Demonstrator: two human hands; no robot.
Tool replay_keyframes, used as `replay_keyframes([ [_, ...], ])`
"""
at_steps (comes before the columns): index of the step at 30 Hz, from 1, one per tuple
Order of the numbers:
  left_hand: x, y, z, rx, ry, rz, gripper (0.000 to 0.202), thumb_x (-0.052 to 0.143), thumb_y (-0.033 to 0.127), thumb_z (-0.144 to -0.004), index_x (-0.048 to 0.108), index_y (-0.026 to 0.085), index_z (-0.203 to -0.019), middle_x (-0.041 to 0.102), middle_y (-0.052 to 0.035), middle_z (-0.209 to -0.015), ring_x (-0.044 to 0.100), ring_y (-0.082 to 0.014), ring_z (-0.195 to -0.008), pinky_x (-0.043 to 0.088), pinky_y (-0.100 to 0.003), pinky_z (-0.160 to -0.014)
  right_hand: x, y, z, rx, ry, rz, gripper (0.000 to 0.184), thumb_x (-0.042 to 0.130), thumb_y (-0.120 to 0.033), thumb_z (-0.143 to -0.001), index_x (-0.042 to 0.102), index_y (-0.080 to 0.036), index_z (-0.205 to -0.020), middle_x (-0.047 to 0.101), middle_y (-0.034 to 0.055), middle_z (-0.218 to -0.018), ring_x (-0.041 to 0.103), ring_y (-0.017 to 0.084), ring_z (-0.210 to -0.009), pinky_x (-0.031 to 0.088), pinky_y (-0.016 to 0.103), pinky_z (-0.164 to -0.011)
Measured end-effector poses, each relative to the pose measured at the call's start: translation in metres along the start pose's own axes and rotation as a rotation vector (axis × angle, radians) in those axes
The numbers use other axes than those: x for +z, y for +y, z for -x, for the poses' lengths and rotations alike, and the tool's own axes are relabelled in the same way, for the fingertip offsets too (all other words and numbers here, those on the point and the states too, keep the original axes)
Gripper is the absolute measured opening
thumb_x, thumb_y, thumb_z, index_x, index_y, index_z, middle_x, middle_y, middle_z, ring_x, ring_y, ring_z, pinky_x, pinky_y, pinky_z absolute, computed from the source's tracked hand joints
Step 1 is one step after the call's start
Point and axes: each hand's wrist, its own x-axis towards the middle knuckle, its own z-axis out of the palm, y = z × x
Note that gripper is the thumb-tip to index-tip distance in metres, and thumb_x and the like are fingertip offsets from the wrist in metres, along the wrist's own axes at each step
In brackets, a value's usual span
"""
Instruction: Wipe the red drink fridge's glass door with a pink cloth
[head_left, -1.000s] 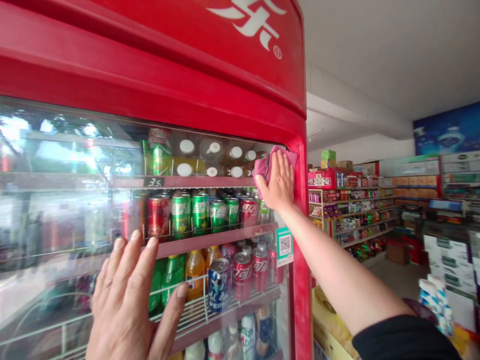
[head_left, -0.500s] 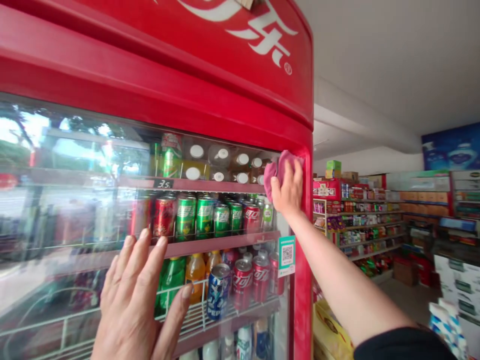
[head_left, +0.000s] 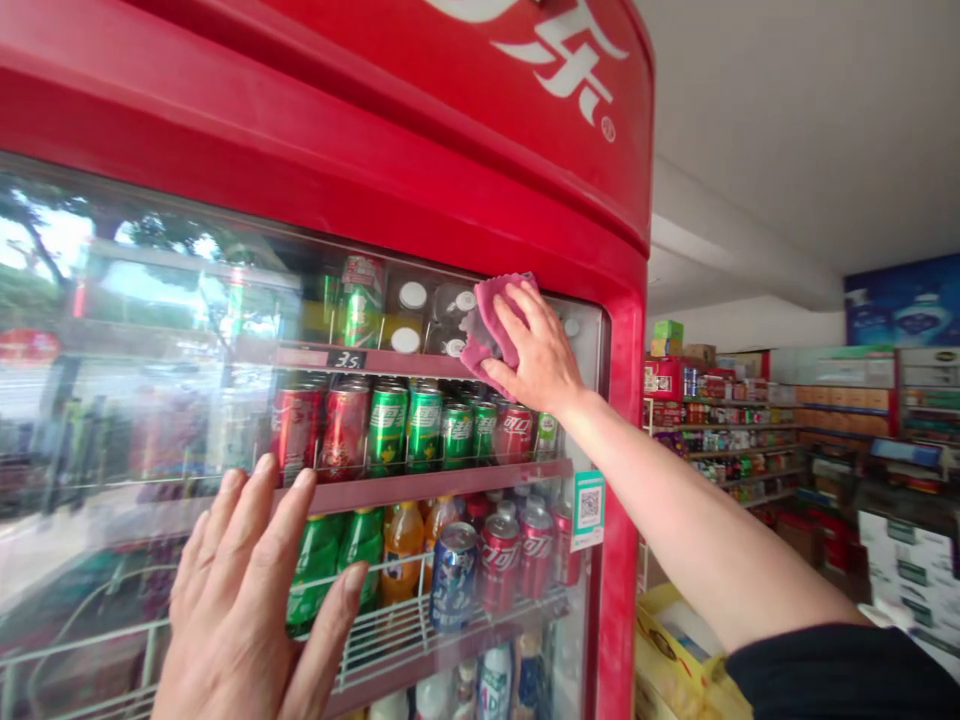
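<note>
A red drinks fridge (head_left: 337,190) with a glass door (head_left: 135,420) stands in front of me. Against the upper right of the glass, my right hand (head_left: 536,345) presses a pink cloth (head_left: 487,315), its fingers spread over the fabric. Lower down at the left, my left hand (head_left: 247,590) is held up with fingers apart and holds nothing; whether its palm touches the glass I cannot tell. Behind the door are green cans (head_left: 388,428), red cans (head_left: 346,425), a blue Pepsi can (head_left: 453,578) and orange bottles (head_left: 403,545).
A QR code sticker (head_left: 588,510) is stuck near the door's right edge. Beyond the fridge stand stocked store shelves (head_left: 724,415). A yellow box (head_left: 675,630) sits low beside the fridge, and white cartons (head_left: 907,580) are at the far right.
My right hand has slid the pink cloth leftward across the glass, away from the right frame. My left hand stays up, slightly further left in view. The view has shifted a little.
</note>
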Motion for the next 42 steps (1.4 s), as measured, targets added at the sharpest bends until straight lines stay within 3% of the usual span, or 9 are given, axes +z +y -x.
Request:
replay_keyframes([
  [5,-0.002,0.001,-0.002,0.004,0.015,0.016,0.08,0.055,0.048,-0.103,0.027,0.036,-0.176,0.022,-0.0022,-0.186,0.02,-0.0393,-0.173,0.02,-0.065,-0.141,-0.018,0.052,0.029,0.051,-0.006,0.054,0.078,0.068,-0.055,-0.097,0.048,-0.014,-0.16,0.044,0.0226,-0.166,0.043,0.039,-0.159,0.041,0.06,-0.133],
  [10,-0.001,-0.004,-0.001,0.006,0.017,0.018,0.079,0.055,0.05,-0.102,0.03,0.034,-0.176,0.024,-0.0025,-0.186,0.021,-0.0384,-0.173,0.021,-0.064,-0.141,-0.032,0.074,0.054,0.344,0.02,0.205,0.073,0.062,-0.053,-0.098,0.05,-0.004,-0.151,0.048,0.0285,-0.156,0.053,0.043,-0.146,0.048,0.06,-0.126],
  [15,0.01,0.008,-0.001,-0.006,-0.033,0.07,0.08,0.055,0.049,-0.103,0.027,0.037,-0.176,0.02,-0.0015,-0.187,0.02,-0.0364,-0.173,0.02,-0.062,-0.142,-0.042,0.064,0.041,0.511,-0.088,0.317,0.059,0.057,-0.048,-0.101,0.054,-0.007,-0.144,0.052,0.0286,-0.152,0.058,0.044,-0.137,0.053,0.06,-0.117],
  [20,0.013,0.024,0.0,0.044,-0.024,0.105,0.079,0.057,0.046,-0.103,0.028,0.034,-0.176,0.021,-0.0047,-0.187,0.021,-0.0372,-0.173,0.02,-0.061,-0.141,-0.039,0.046,0.02,0.732,-0.06,0.364,0.053,0.058,-0.047,-0.099,0.058,-0.003,-0.129,0.059,0.0313,-0.129,0.065,0.047,-0.12,0.055,0.067,-0.105],
  [22,0.01,0.023,0.001,0.033,-0.025,0.1,0.079,0.057,0.045,-0.103,0.028,0.034,-0.176,0.021,-0.0053,-0.187,0.021,-0.0373,-0.173,0.02,-0.06,-0.141,-0.038,0.042,0.02,0.72,-0.057,0.361,0.051,0.058,-0.043,-0.099,0.057,-0.001,-0.128,0.058,0.0326,-0.129,0.063,0.048,-0.123,0.053,0.067,-0.107],
  [27,0.004,0.009,0.005,0.029,-0.031,0.085,0.08,0.057,0.046,-0.102,0.029,0.035,-0.176,0.021,-0.0051,-0.187,0.023,-0.0401,-0.172,0.023,-0.065,-0.14,-0.042,0.051,0.031,0.395,-0.15,0.3,0.048,0.062,-0.032,-0.093,0.056,-0.005,-0.131,0.051,0.0312,-0.145,0.053,0.044,-0.141,0.047,0.059,-0.122],
  [33,0.01,0.004,0.008,0.012,-0.045,0.096,0.079,0.057,0.047,-0.102,0.03,0.035,-0.176,0.022,-0.0044,-0.186,0.025,-0.0388,-0.171,0.023,-0.063,-0.14,-0.042,0.062,0.023,0.6,-0.117,0.353,0.042,0.056,-0.034,-0.097,0.056,-0.005,-0.127,0.056,0.0286,-0.131,0.065,0.043,-0.118,0.057,0.059,-0.104],
  [39,0.007,-0.001,0.014,-0.011,-0.029,0.111,0.082,0.058,0.046,-0.1,0.028,0.041,-0.176,0.022,-0.0012,-0.187,0.026,-0.0407,-0.171,0.025,-0.067,-0.139,-0.033,0.042,0.025,0.791,-0.043,0.347,0.039,0.054,-0.033,-0.097,0.057,-0.005,-0.124,0.059,0.0292,-0.127,0.068,0.042,-0.114,0.06,0.057,-0.1],
  [42,0.003,-0.004,0.015,-0.02,-0.007,0.123,0.084,0.06,0.043,-0.098,0.028,0.045,-0.175,0.021,-0.0004,-0.187,0.029,-0.0429,-0.169,0.027,-0.072,-0.137,-0.031,0.035,0.033,0.786,-0.022,0.35,0.038,0.053,-0.032,-0.096,0.056,-0.006,-0.123,0.058,0.029,-0.126,0.068,0.042,-0.113,0.059,0.059,-0.099],
])
